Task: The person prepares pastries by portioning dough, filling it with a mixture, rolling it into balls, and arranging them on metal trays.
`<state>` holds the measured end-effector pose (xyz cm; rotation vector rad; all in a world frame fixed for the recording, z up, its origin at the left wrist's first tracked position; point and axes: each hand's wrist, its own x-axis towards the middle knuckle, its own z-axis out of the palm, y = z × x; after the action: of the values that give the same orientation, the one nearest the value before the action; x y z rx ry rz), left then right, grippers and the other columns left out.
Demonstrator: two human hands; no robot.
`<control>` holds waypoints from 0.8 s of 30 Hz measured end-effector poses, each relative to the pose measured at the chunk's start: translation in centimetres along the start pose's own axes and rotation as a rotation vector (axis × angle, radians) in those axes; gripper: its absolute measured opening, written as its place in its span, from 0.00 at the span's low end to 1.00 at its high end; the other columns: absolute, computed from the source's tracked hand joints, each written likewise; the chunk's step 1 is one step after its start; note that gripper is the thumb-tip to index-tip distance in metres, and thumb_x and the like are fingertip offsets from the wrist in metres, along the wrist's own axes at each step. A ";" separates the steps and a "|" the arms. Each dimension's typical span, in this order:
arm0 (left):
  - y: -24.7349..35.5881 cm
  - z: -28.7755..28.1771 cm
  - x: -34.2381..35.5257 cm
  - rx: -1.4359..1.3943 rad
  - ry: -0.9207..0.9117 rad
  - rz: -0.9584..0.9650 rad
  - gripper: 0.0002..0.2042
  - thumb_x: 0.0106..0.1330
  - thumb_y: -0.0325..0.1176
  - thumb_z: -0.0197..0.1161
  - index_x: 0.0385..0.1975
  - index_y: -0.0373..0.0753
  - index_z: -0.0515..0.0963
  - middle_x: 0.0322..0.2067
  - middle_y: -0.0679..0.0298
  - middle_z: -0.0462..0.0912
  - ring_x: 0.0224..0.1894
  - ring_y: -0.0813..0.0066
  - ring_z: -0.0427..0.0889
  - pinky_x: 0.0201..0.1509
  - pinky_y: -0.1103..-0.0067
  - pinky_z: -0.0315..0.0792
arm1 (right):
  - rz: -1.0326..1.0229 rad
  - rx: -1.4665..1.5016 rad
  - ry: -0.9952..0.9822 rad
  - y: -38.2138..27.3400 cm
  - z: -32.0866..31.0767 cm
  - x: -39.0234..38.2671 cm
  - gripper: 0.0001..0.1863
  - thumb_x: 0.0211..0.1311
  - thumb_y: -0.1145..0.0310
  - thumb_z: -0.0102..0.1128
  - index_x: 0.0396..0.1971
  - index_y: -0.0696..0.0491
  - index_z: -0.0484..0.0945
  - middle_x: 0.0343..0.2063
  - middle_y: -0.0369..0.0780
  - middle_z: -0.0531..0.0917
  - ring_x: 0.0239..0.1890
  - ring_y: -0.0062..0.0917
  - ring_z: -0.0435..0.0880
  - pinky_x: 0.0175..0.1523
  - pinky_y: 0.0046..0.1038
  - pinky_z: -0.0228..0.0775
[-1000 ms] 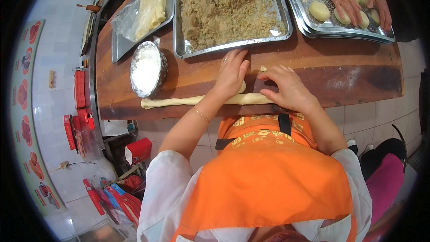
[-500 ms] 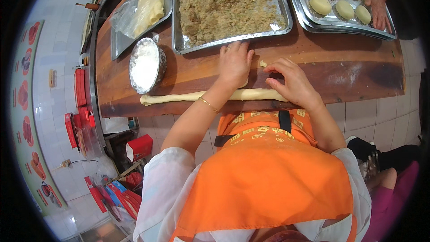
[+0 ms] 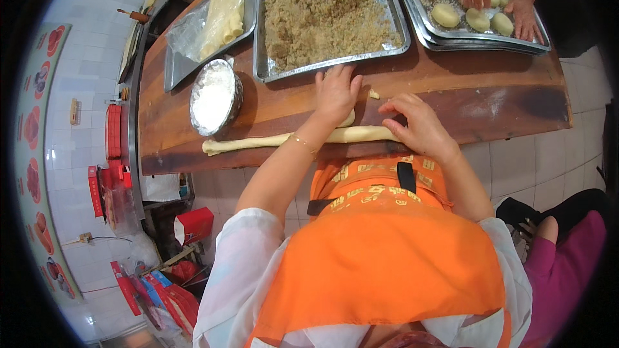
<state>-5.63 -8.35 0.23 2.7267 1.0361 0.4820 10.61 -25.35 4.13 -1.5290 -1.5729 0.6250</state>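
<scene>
Dough rope [image 3: 365, 133] on wooden table [image 3: 464, 84]

A long dough roll [image 3: 258, 144] lies on a wooden table [image 3: 522, 93]. Just beyond the roll is the left hand [image 3: 336, 95], with a dough piece [image 3: 349, 119] beside its wrist. The right hand [image 3: 422, 125], its fingers curved, is at the roll's right end. Behind the roll's left end stands a bowl [image 3: 227, 118] of white powder [image 3: 214, 93]; farther beyond it, a tray [image 3: 296, 73] of crumbly mixture [image 3: 322, 32].

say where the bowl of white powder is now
In the head view, the bowl of white powder stands at left on the table, between the tray of plastic-covered dough and the dough rope's left end.
</scene>
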 end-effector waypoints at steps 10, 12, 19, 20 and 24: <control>-0.6 -0.8 -1.5 -0.018 0.013 0.178 0.21 0.73 0.42 0.52 0.59 0.35 0.73 0.57 0.54 0.75 0.63 0.57 0.71 0.68 0.58 0.57 | 0.030 0.002 0.006 -0.6 -0.2 -2.2 0.10 0.59 0.69 0.66 0.39 0.56 0.81 0.37 0.44 0.80 0.43 0.41 0.79 0.49 0.38 0.73; -0.7 -0.8 -1.1 -0.002 -0.028 0.147 0.21 0.73 0.43 0.53 0.59 0.35 0.73 0.55 0.55 0.76 0.61 0.58 0.72 0.67 0.59 0.58 | 0.027 0.000 0.006 -0.4 0.1 -2.5 0.10 0.59 0.69 0.66 0.39 0.56 0.81 0.36 0.44 0.80 0.43 0.41 0.79 0.49 0.38 0.73; -0.4 -0.3 -0.6 0.106 -0.064 0.159 0.23 0.73 0.45 0.53 0.60 0.36 0.72 0.52 0.56 0.77 0.56 0.58 0.74 0.64 0.59 0.60 | 0.024 -0.015 0.003 -0.5 0.1 -2.9 0.09 0.59 0.69 0.65 0.38 0.56 0.81 0.36 0.44 0.80 0.42 0.41 0.79 0.48 0.37 0.73; -0.3 -0.4 -0.6 0.125 -0.072 0.163 0.24 0.73 0.46 0.53 0.61 0.37 0.72 0.53 0.56 0.76 0.57 0.58 0.74 0.64 0.58 0.60 | 0.017 -0.010 0.011 -0.6 0.1 -2.8 0.09 0.59 0.69 0.65 0.38 0.56 0.81 0.36 0.44 0.80 0.42 0.41 0.79 0.48 0.37 0.73; 0.2 -0.6 -0.8 0.153 -0.136 0.154 0.26 0.73 0.47 0.53 0.64 0.37 0.68 0.57 0.54 0.74 0.61 0.57 0.71 0.67 0.54 0.57 | 0.034 -0.004 0.000 -0.9 -0.1 -2.5 0.09 0.60 0.70 0.65 0.38 0.56 0.81 0.37 0.44 0.80 0.42 0.40 0.79 0.48 0.37 0.73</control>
<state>-6.34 -9.01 0.66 2.9411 0.8673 0.2440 10.01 -27.96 4.36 -1.5612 -1.5518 0.6419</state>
